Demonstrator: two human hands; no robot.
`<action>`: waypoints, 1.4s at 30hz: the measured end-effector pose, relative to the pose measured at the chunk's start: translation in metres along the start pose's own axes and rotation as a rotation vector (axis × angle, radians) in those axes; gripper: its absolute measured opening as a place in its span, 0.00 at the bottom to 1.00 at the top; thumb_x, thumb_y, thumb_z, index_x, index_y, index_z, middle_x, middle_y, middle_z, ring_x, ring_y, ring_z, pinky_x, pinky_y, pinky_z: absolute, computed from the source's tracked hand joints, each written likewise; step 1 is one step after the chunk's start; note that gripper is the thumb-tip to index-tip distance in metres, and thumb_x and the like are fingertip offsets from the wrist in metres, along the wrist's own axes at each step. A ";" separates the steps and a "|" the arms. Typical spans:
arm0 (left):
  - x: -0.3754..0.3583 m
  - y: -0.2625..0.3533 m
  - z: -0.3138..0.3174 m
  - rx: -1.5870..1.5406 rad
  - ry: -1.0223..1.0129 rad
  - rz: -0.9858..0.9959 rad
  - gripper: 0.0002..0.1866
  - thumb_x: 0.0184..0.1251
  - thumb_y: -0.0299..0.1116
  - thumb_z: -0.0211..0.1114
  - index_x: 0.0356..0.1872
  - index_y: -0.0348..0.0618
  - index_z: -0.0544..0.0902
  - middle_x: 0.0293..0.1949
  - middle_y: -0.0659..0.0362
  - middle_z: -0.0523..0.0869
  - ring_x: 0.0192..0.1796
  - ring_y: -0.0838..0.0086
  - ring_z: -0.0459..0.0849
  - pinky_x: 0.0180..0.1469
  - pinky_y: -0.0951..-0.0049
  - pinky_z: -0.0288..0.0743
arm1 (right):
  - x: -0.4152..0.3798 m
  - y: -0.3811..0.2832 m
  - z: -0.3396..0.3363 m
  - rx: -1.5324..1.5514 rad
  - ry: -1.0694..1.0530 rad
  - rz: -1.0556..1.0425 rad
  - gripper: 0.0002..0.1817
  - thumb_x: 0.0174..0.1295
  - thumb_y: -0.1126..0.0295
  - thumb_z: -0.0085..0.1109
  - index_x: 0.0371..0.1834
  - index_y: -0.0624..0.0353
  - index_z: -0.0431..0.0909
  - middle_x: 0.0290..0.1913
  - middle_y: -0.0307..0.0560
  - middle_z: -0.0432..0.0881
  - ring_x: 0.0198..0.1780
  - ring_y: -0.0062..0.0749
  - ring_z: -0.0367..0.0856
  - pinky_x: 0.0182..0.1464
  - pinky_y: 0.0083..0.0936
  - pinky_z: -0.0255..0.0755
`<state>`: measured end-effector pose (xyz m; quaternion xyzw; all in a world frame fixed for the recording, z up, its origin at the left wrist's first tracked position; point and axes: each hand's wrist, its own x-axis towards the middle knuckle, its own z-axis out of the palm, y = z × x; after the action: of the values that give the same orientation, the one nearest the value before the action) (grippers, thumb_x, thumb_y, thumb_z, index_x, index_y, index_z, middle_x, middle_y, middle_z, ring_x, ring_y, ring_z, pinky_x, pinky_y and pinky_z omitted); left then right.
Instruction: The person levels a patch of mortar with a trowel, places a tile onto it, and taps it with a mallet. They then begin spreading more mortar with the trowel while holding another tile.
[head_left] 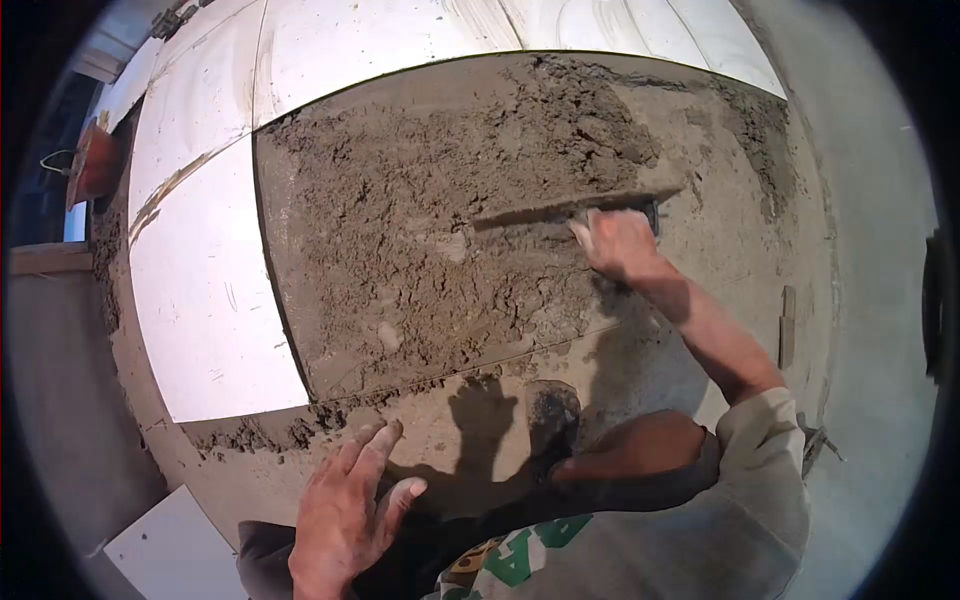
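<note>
My right hand [622,243] is closed around the handle of a long, flat trowel [525,214]. The trowel's blade is tilted on edge against the grey-brown mortar [400,190], which is rough and crumbly, with a few smoother patches. Most of the handle is hidden by my fingers. My left hand [348,500] hangs over my leg at the lower left, fingers stretched and thumb apart, with nothing in it. It is nearest to the mortar's front edge.
Large white tiles [205,300] border the mortar on the left and along the back. An orange bucket [97,163] stands at the far left. Another white tile [175,550] lies at the lower left. A short strip [787,325] rests on the floor at right, near a wall.
</note>
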<state>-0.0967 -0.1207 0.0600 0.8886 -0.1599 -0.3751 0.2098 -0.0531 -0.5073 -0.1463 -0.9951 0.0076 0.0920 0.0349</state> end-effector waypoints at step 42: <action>-0.004 0.018 0.016 0.086 -0.029 0.071 0.32 0.62 0.47 0.66 0.62 0.37 0.73 0.59 0.43 0.77 0.60 0.47 0.76 0.62 0.57 0.69 | -0.084 -0.035 -0.015 0.017 -0.461 0.103 0.24 0.67 0.51 0.47 0.33 0.63 0.82 0.27 0.58 0.83 0.33 0.51 0.85 0.40 0.41 0.78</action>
<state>-0.1134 -0.1389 0.0608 0.8852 -0.2101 -0.3729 0.1824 -0.1318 -0.4730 -0.1134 -0.9458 0.0511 0.3184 0.0392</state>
